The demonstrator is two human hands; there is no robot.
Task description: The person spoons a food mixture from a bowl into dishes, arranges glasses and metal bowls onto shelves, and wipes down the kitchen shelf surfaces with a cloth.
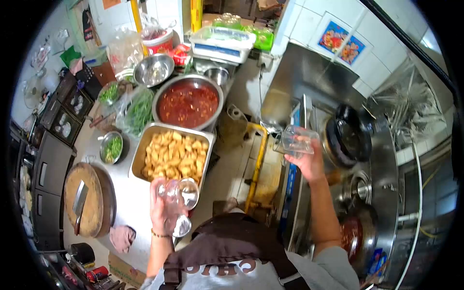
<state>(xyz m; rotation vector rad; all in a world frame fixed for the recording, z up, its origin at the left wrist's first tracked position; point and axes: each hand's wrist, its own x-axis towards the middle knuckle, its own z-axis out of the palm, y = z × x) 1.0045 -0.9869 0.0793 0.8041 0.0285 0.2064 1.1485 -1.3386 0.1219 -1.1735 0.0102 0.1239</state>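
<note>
So my left hand [158,203] is wrapped around clear glassware [178,194] — just beside a steel tray [208,151] of golden chunks [174,153] — and my right hand [310,162] is closed on a clear cup [296,139]. Past the tray sits red sauce [187,104]; off left, a cleaver [80,199] on a round chopping board [94,212].

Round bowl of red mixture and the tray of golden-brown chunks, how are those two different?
The bowl is round, while the tray is rectangular with rounded corners. The bowl holds a wet-looking red mixture with paler bits; the tray holds dry-looking golden-brown chunks. The bowl sits farther from the wearer, whereas the tray is nearer, just beyond the left hand. Both are metal, uncovered and well filled.
</note>
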